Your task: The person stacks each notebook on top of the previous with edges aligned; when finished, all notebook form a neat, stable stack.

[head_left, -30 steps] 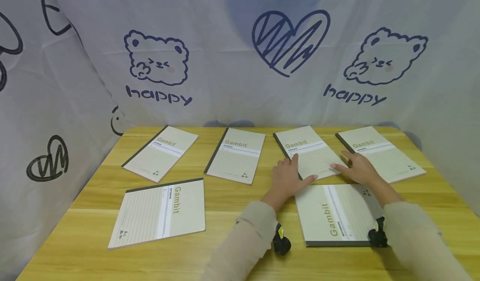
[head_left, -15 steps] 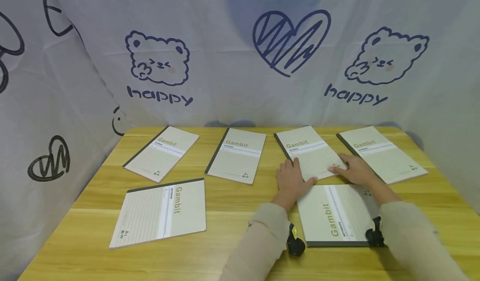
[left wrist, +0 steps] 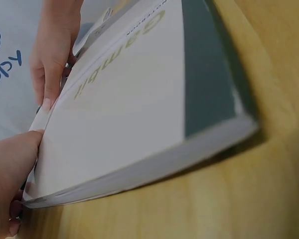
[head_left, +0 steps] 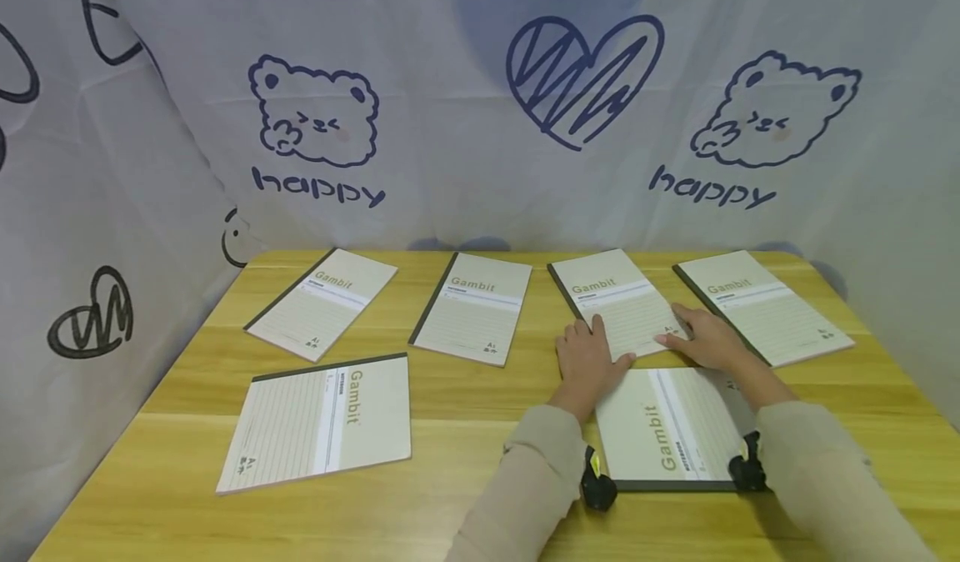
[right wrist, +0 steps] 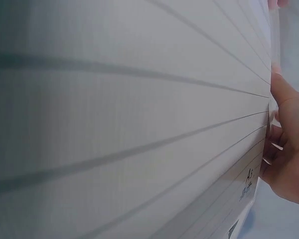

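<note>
Both hands are at the near end of a pale notebook with a dark spine, third from the left in the back row. My left hand holds its near-left corner, fingers along the spine and thumb at the near edge. My right hand grips the near-right corner, thumb over the cover and fingers at the side edge. In the right wrist view, the right hand shows curled fingers below the thumb. Beneath the forearms, another notebook lies sideways; it fills much of the left wrist view, and the right arm covers part of it.
More matching notebooks lie on the wooden table: a back-right one, a back-middle one, a back-left one and a sideways front-left one. A printed white cloth hangs behind the table.
My left hand has shifted slightly right and nearer to me at the notebook's corner. The right hand's fingers have drawn in against its side edge. The notebooks show no clear movement.
</note>
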{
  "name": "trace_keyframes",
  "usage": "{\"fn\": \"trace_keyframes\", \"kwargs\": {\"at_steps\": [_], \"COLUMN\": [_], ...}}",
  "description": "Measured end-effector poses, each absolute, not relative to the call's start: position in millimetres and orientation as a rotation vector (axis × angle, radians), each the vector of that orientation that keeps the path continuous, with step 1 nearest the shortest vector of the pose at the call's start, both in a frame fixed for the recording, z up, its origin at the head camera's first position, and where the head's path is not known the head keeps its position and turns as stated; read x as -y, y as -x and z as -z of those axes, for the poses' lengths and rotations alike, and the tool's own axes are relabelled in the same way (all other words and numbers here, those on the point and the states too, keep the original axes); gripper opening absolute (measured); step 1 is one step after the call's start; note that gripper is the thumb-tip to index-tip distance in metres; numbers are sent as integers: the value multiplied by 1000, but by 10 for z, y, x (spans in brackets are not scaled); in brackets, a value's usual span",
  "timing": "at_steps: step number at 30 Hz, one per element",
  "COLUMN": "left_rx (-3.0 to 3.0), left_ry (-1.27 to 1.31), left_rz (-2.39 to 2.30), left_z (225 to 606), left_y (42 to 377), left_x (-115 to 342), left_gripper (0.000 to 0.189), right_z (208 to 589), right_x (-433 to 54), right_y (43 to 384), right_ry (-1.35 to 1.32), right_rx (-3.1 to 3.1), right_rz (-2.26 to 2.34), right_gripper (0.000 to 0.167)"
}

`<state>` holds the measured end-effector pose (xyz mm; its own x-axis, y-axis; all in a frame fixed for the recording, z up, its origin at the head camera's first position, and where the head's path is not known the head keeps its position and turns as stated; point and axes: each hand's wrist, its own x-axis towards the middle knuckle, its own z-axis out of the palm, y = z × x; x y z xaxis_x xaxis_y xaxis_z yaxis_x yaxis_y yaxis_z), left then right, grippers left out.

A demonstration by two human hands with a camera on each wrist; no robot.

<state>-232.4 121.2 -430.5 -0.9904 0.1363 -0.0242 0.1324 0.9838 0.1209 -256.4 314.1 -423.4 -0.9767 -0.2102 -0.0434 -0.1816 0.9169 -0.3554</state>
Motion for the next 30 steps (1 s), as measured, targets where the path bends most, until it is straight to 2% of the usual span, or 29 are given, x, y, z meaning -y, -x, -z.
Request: {"fn": "trace_keyframes", "kwargs": {"at_steps": [17, 30], "left_rx": [-3067, -3042], "left_ry": [-242, -156], "left_rz": [-218, -615], "left_z": [4326, 4285], "left_y": [2337, 2311], "left_x": [-1206, -1182], "left_gripper": [71, 69], "right_z": [4176, 4115], "right_x": [-3107, -3049], "right_y": [2543, 2525], "right_ry": [345, 352], "right_rx": [-2967, -2946], "right_rz": [432, 415], "right_gripper": [70, 70]}}
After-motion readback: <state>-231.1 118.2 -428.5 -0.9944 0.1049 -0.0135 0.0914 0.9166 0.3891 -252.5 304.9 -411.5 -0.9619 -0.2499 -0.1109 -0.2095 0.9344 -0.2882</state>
